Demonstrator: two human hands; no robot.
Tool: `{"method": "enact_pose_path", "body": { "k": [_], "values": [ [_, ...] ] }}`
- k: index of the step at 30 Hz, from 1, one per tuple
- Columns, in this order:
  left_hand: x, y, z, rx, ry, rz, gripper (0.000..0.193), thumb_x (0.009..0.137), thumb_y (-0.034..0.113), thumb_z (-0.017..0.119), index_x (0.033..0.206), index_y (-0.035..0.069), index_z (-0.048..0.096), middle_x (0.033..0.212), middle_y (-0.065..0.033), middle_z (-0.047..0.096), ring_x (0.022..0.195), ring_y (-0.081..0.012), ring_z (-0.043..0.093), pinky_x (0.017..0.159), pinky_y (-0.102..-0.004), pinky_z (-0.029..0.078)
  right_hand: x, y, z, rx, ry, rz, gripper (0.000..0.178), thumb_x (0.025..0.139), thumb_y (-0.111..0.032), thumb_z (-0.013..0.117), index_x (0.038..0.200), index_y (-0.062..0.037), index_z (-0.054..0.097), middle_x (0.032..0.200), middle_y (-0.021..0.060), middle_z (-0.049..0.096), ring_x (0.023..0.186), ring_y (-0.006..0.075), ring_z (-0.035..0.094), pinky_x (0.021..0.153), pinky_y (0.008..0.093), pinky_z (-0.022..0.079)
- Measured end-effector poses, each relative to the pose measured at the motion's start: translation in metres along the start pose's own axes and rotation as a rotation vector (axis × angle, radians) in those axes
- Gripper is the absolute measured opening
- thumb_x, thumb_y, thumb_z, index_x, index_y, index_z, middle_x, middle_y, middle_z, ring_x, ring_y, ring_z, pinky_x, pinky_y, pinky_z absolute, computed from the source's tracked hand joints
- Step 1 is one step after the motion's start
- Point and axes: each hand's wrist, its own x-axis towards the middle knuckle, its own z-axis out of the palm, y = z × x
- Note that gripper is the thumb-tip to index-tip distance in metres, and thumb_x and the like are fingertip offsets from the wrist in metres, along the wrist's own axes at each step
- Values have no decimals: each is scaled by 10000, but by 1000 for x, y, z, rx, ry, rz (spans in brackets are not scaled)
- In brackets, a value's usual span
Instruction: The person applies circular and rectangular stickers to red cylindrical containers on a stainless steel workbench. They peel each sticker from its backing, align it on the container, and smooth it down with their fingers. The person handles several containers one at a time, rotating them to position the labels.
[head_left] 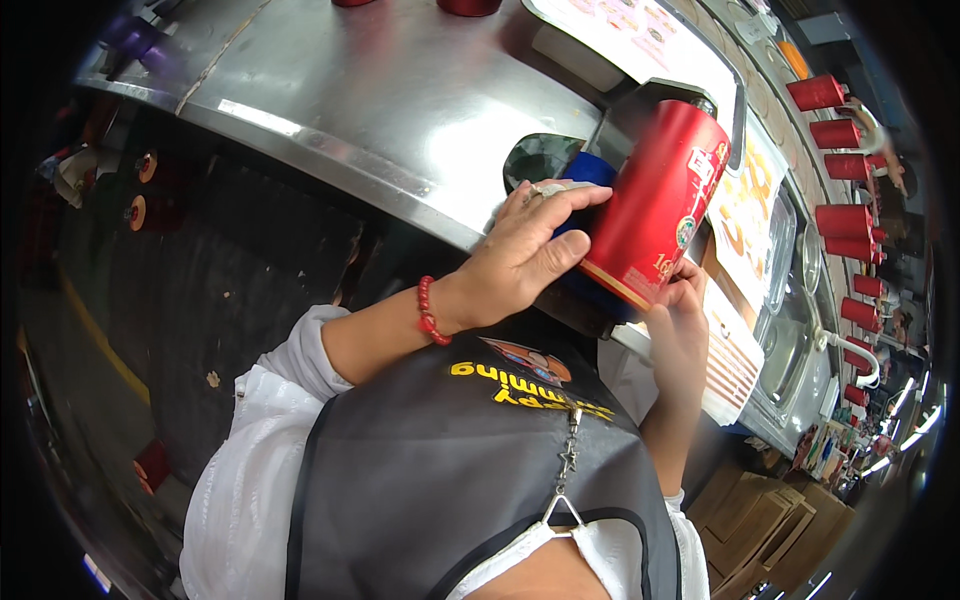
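Evidently printed already, the red can (660, 210) is not yet released: right hand (682, 315) pinches its lower edge; left hand (525, 255), fingers half-spread, lies alongside; remaining work unclear.

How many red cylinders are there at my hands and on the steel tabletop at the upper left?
3: one red cylinder between your left hand and right hand; a second and a third cut off by the top edge. Others may be outside the view.
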Motion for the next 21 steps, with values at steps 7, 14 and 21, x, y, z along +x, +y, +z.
{"method": "enact_pose_path", "body": {
  "k": [7, 14, 21],
  "values": [
    [-24, 8, 7, 195, 323, 272, 357, 935, 57, 604, 1291, 41, 629, 1190, -96, 687, 1178, -274, 591, 1135, -449, 338, 0, -2, 2, -12, -6, 4, 336, 921, -347, 695, 858, -51, 551, 1215, 134, 443, 1186, 251, 407, 1055, 384, 308],
    [-37, 1, 13, 295, 204, 297, 426, 869, -48, 616, 1293, -2, 631, 1189, -127, 704, 1187, -279, 617, 1201, -468, 257, 1, 1, -4, -41, -45, -38, 347, 921, -356, 695, 855, -50, 546, 1200, 139, 442, 1171, 253, 406, 1047, 383, 312],
    [-15, 13, -2, 584, 139, 577, 327, 818, 51, 732, 1128, 155, 721, 1108, -44, 710, 1160, -185, 596, 1202, -474, 293, 4, -1, -8, 124, -110, -23, 300, 1009, -299, 588, 870, -34, 568, 1202, 101, 406, 1092, 191, 419, 913, 291, 396]
  ]
}}
